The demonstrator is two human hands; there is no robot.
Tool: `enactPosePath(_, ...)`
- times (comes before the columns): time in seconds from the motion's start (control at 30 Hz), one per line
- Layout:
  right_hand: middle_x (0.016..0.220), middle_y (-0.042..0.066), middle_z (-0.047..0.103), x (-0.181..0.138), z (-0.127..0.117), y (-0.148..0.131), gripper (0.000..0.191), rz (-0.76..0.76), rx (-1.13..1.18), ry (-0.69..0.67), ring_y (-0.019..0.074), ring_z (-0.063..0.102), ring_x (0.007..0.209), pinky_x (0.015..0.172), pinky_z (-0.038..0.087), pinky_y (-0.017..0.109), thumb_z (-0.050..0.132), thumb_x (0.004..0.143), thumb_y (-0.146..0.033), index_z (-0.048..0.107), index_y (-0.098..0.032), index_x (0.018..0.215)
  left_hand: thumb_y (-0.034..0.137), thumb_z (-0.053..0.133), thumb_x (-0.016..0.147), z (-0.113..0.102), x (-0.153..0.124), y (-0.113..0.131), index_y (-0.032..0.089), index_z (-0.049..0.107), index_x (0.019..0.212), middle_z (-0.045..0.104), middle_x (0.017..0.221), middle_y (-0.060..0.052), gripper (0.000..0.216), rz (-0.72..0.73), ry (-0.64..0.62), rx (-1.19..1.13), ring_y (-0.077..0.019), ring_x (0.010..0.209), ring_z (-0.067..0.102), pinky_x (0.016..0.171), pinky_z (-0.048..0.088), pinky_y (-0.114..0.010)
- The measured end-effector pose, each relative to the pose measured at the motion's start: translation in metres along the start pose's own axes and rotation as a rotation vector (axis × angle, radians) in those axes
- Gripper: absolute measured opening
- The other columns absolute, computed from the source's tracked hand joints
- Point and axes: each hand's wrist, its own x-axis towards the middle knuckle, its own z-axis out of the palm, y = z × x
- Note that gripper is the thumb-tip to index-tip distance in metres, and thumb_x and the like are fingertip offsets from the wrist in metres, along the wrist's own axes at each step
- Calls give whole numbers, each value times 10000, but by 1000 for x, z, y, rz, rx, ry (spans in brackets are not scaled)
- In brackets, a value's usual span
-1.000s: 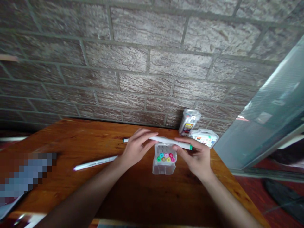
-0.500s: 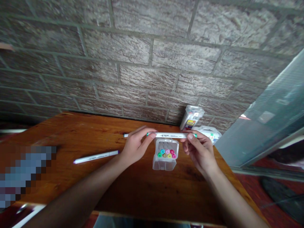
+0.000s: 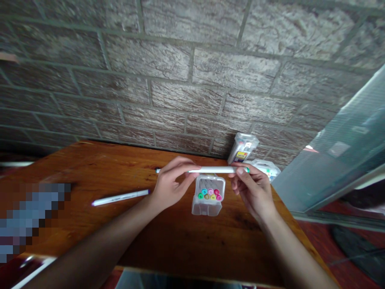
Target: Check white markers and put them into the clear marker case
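Observation:
Held level between both hands is a white marker [image 3: 215,169] with green bands near its ends. My left hand [image 3: 173,182] pinches its left end, and my right hand [image 3: 254,184] grips the right end between thumb and fingers. Below it stands an open clear plastic marker case [image 3: 207,208], with several markers [image 3: 210,194] inside showing coloured round ends. To the left of my left hand, a white marker with purple ends [image 3: 120,197] lies on the table. Another marker's dark tip [image 3: 158,170] pokes out behind my left hand; the rest is hidden.
The wooden table [image 3: 180,249] meets a stone-block wall [image 3: 180,96]. At the back right stand a closed clear case with a yellow label [image 3: 244,146] and another clear case [image 3: 267,169]. A glass panel [image 3: 333,148] rises on the right. A pixelated patch covers the left edge.
The held marker has rolled about its length: the printed lettering that faced me is out of sight and a plain white side shows. Both hands stay nearly in place.

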Motion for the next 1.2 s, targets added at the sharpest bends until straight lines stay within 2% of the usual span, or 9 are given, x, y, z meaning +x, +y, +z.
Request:
enactPosePath(0.17, 632, -2, 721, -2, -8, 1, 138, -88, -67, -85, 108, 630, 526, 463, 500, 183, 864, 882, -304, 860, -260, 1013, 116, 766, 949, 2, -2, 0, 206, 787, 1153, 780, 1050, -66, 224, -29, -15, -23, -173, 937, 746, 798, 609, -275)
enactPosePath(0.27, 652, -5, 717, -4, -14, 2, 147, -148, -151, -136, 116, 634, 557, 497, 509, 207, 818, 930, -276, 853, -282, 1073, 123, 752, 963, 3, -2, -1, 201, 784, 1160, 788, 1033, -62, 215, -66, -23, -30, -169, 925, 751, 798, 608, -266)
enactPosePath(0.47, 943, 39, 789, -7, -16, -2, 282, -408, -460, -166, 131, 681, 651, 515, 528, 243, 770, 921, -110, 855, -294, 1116, 94, 751, 957, 1, 1, -3, 198, 777, 1082, 780, 1041, -62, 164, -38, 11, -37, -168, 964, 743, 832, 611, -273)
enactPosePath(0.63, 1041, 37, 820, -9, -14, -5, 420, -582, -617, -186, 181, 752, 895, 730, 605, 294, 768, 886, -21, 830, -315, 1180, 83, 746, 959, -2, 2, -6, 205, 773, 1097, 771, 1078, -66, 186, -15, 14, 12, -170, 1005, 737, 879, 612, -295)
enactPosePath(0.87, 1049, 46, 826, -8, -14, -4, 418, -610, -658, -202, 207, 765, 941, 826, 601, 343, 785, 866, -18, 829, -302, 1168, 85, 751, 955, -2, 1, -7, 205, 770, 1094, 769, 1102, -67, 185, -6, 34, 29, -172, 1025, 737, 902, 613, -305)
enactPosePath(1.2, 1061, 49, 818, -11, -16, -5, 461, -615, -671, -227, 217, 756, 929, 810, 587, 353, 792, 838, 7, 820, -303, 1178, 101, 737, 970, -2, 0, -7, 209, 769, 1096, 769, 1125, -79, 169, -3, 51, 54, -187, 1046, 737, 906, 626, -331)
